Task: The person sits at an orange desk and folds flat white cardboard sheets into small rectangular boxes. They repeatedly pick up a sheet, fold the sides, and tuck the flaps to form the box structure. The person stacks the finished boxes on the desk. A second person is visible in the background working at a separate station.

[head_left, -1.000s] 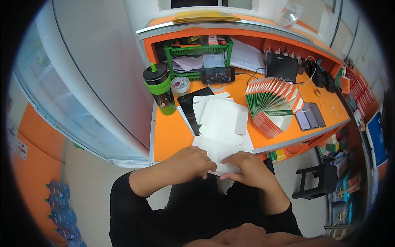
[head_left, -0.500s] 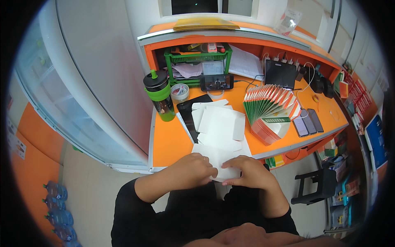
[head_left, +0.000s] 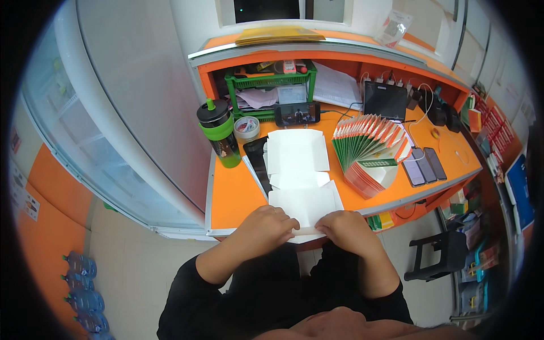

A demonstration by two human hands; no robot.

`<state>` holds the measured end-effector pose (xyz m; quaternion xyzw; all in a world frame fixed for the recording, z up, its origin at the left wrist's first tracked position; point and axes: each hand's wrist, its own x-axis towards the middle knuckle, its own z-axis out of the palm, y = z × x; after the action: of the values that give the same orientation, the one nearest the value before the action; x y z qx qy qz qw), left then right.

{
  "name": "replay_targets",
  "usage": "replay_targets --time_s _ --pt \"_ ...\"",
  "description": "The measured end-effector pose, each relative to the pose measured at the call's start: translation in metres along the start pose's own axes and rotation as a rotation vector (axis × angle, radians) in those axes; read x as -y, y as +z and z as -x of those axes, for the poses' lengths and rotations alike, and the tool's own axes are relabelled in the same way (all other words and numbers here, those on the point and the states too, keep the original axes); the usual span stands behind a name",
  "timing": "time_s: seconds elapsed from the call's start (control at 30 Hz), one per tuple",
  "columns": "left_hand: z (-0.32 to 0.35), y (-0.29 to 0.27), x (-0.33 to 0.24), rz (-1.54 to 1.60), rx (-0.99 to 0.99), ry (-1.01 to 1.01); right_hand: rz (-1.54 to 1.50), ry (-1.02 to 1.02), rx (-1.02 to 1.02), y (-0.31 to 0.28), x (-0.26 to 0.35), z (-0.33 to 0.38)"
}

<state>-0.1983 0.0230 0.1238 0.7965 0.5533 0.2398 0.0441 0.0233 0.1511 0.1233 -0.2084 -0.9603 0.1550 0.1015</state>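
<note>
White folded paper (head_left: 306, 207) stays at the orange table's (head_left: 238, 195) near edge, its fold now pinched in the grip of left hand (head_left: 266, 225) and right hand (head_left: 345, 229), closer together than before; beyond, the flat white box (head_left: 297, 152) lies unmoved.

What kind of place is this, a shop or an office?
Probably a small shop or service counter: an orange desk carries a fanned stack of green and orange booklets, three smartphones lying side by side and a green plastic paper tray.

An orange desk (head_left: 238, 195) fills the frame's centre, bearing white folded cartons (head_left: 299, 170), a green bottle (head_left: 220, 135), fanned booklets (head_left: 371, 150), a tape roll (head_left: 247, 127) and phones (head_left: 424, 165).
</note>
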Motion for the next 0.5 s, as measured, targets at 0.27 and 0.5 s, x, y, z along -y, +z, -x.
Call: replay_targets --time_s 0.27,0.5 --pt "-0.004 0.004 -0.008 0.062 -0.377 -0.043 -0.041 -0.024 -0.060 0.008 -0.015 -0.008" --pt "0.025 0.051 -0.020 0.040 -0.362 0.157 -0.134 -0.068 -0.203 0.016 -0.020 -0.012"
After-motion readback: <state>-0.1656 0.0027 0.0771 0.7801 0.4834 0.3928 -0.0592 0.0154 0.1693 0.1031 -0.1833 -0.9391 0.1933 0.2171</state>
